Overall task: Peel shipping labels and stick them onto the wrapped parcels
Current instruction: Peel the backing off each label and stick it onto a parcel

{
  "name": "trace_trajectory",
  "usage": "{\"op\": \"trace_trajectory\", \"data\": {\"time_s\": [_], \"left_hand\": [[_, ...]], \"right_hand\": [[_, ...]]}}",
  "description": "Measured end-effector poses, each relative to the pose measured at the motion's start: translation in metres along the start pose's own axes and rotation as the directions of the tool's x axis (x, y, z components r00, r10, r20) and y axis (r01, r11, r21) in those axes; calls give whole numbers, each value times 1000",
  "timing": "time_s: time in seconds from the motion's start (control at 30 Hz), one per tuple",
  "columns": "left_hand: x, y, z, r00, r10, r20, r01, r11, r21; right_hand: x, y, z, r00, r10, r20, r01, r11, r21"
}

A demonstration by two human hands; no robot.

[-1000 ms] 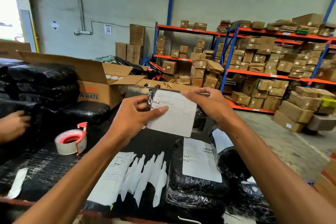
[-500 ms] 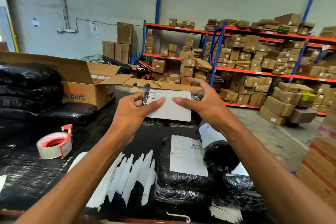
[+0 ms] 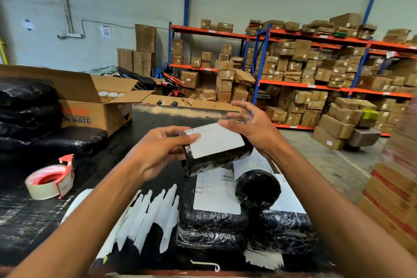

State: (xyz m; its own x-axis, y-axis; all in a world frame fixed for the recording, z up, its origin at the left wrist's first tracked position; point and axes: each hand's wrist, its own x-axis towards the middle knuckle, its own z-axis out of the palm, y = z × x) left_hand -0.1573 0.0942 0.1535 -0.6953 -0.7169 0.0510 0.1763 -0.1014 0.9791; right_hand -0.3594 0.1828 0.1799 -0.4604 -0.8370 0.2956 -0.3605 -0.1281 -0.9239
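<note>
Left grip (image 3: 158, 153) curled around the near-left end of a black-wrapped parcel (image 3: 216, 160), thumb laid across the left edge of the white shipping label (image 3: 216, 140); parcel held clear above the desk (image 3: 140, 124), tilted toward the camera. Right grip (image 3: 250, 126) mostly spread, fingers fanned and loose, thumb tip pressing the label's far right corner, nothing enclosed. Step judged: sticking, with the label already seated on the parcel's top face. Next move judged to call for a firm smoothing pass from edge to edge, corners pressed down, then setting the parcel aside. Label plain white, rounded corners, print too blurred to read, lying flat with no lifted edge visible. Wrap glossy, creased film, likely slippery under pressure. Below, on the desk: other labelled black parcels (image 3: 214, 221), a black wrapped roll (image 3: 257, 189), a fan of white backing strips (image 3: 153, 214), a tape dispenser (image 3: 52, 178) to the left, an open carton (image 3: 85, 106) beyond.
</note>
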Motion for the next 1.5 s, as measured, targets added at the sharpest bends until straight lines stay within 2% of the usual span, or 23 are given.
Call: {"op": "trace_trajectory", "data": {"time_s": [0.1, 0.2, 0.27, 0.33, 0.4, 0.5, 0.6, 0.77, 0.97, 1.07, 1.2, 1.4, 1.5], "left_hand": [[6, -11, 12, 984, 56, -168, -69, 995, -74], [13, -26, 25, 951, 60, -303, -100, 988, -118], [16, -35, 31, 932, 49, -359, -109, 983, -150], [15, -46, 37, 914, 38, -405, -107, 983, -150], [13, -59, 42, 896, 30, -444, -107, 983, -149], [10, -73, 54, 875, 35, -482, -122, 981, -150], [8, -80, 70, 868, 76, -490, -160, 978, -132], [2, -88, 100, 886, 95, -453, -186, 970, -159], [-8, -93, 118, 898, 119, -425, -191, 973, -129], [-9, -91, 121, 876, 130, -465, -189, 978, -83], [-5, -88, 115, 833, 100, -545, -231, 957, -177], [-12, -95, 127, 833, 209, -513, -190, 978, 90], [-12, -96, 129, 839, 201, -506, -171, 980, 107]], "right_hand": [[5, 1, 1, 998, -60, -3, 58, 963, -262], [14, 8, 1, 996, -37, 77, 65, 909, -411], [20, 17, -3, 990, 28, 135, 41, 877, -480], [23, 25, -13, 974, 130, 184, 6, 800, -600], [21, 30, -25, 939, 220, 265, 37, 700, -713], [15, 35, -42, 888, 287, 358, 109, 626, -772], [9, 43, -53, 885, 267, 381, 144, 622, -770], [2, 62, -69, 933, 159, 322, 96, 752, -652], [-5, 76, -82, 953, 93, 287, 92, 818, -568], [-6, 80, -86, 956, 79, 282, 84, 848, -524], [-7, 83, -91, 964, 82, 253, 63, 854, -517], [-10, 80, -91, 986, 92, 141, -12, 873, -487], [-6, 78, -78, 983, 95, 159, 0, 858, -514]]}}
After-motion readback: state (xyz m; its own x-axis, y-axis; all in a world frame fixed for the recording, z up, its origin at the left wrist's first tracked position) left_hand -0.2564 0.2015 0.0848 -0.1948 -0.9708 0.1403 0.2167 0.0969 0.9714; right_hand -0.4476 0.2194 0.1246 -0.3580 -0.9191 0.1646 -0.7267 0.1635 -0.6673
